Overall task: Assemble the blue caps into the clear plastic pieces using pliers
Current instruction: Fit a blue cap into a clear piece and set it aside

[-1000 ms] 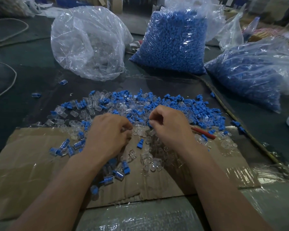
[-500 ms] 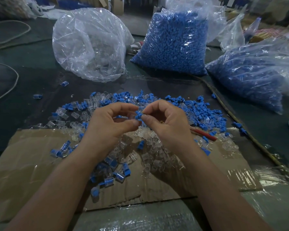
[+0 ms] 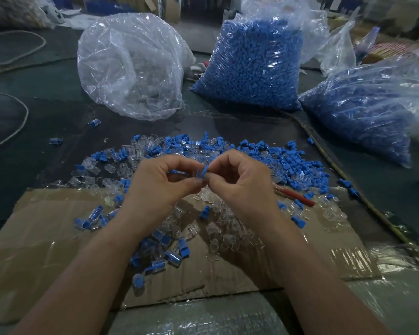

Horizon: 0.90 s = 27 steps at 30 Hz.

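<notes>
Left hand (image 3: 159, 187) in a curled pinch on the clear plastic piece (image 3: 199, 171), right hand (image 3: 241, 183) likewise on the blue cap (image 3: 205, 169)

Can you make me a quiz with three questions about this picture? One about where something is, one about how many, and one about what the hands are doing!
1. Where are the red-handled pliers?
A) on top of a bag
B) inside a bag
C) lying on the cardboard, right of the right hand

2. How many bags are full of blue caps?
A) two
B) four
C) none

3. What are the two hands doing?
A) resting flat
B) pinching small parts together between them
C) tying a bag

Answers:
1 C: the pliers lie untouched beside the right wrist.
2 A: one bag stands at the back, another at the right.
3 B: the left hand pinches a clear piece, and the right hand a blue cap.
</notes>
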Tool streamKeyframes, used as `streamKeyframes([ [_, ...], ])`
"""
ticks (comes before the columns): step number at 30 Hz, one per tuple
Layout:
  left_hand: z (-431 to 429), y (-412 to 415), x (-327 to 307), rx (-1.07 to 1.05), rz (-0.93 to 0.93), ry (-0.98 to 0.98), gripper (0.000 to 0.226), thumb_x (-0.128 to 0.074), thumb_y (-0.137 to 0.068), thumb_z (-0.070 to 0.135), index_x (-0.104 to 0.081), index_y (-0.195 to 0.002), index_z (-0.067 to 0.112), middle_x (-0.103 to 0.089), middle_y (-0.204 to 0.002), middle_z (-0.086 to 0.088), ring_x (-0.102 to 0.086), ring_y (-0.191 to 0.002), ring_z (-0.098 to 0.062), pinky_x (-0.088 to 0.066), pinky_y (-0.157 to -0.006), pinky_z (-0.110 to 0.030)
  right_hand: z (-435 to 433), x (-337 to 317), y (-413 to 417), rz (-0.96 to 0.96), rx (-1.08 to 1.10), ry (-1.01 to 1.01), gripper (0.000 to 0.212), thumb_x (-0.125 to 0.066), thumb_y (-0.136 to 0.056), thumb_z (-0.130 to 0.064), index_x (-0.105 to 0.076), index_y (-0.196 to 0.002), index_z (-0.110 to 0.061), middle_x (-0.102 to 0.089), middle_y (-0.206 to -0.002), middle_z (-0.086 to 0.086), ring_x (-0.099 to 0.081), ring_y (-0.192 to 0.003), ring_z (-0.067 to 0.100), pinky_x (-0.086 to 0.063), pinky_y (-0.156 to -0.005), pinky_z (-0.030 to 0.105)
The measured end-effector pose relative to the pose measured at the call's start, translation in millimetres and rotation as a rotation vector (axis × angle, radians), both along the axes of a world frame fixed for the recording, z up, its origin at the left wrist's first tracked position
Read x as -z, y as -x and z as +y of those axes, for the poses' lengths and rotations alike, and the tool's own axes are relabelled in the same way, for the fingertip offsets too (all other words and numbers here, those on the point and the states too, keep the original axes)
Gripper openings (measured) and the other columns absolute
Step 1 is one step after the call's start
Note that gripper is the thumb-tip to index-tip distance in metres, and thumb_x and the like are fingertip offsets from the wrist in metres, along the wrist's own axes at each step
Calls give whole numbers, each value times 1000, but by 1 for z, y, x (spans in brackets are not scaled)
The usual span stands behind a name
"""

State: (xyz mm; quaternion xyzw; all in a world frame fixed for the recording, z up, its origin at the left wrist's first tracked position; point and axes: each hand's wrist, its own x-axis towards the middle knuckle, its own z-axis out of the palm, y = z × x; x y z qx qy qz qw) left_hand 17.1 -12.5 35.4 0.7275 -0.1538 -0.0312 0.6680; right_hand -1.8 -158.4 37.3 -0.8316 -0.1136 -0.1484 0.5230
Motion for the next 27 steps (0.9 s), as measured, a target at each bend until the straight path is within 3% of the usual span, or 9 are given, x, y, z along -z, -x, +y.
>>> streamKeyframes([
  [7,3,-4,1,-35,-9,50,19,-71,-57,19,-70,-74,28,-72,-75,6,-69,-68,-10,-51,-60,-13,-4,-6,-1,93,-102,-160,24,-72,-72,-5,-65,-76,-27,-67,-68,-12,-65,-65,3,-51,-62,15],
  [12,3,-4,2,-29,-3,55,15,-72,-58,17,-70,-71,24,-72,-74,4,-68,-65,-11,-52,-59,-14,-4,-7,0,102,-93,-187,22,-71,-58,-34,-66,-79,-33,-69,-76,-9,-67,-75,10,-55,-70,23],
  [15,2,-4,3,-33,-9,82,17,-71,-56,16,-68,-69,26,-71,-72,6,-68,-65,-9,-51,-59,-14,-5,-6,-1,157,-173,-229,25,-70,-61,-26,-67,-85,-29,-70,-78,-12,-68,-78,8,-53,-71,19],
  [20,4,-3,1,-37,-13,87,15,-73,-55,18,-71,-67,27,-71,-70,3,-66,-60,-7,-50,-57,-13,-7,-6,0,127,-215,-311,25,-67,-73,3,-68,-85,-18,-71,-75,-11,-68,-75,5,-51,-67,14],
  [27,5,-3,-1,2,4,72,13,-73,-57,17,-71,-69,22,-70,-70,-1,-67,-63,-14,-53,-58,-18,-7,-5,-1,97,-230,-360,19,-68,-66,-10,-69,-84,-15,-71,-74,-6,-68,-71,9,-52,-65,17],
])
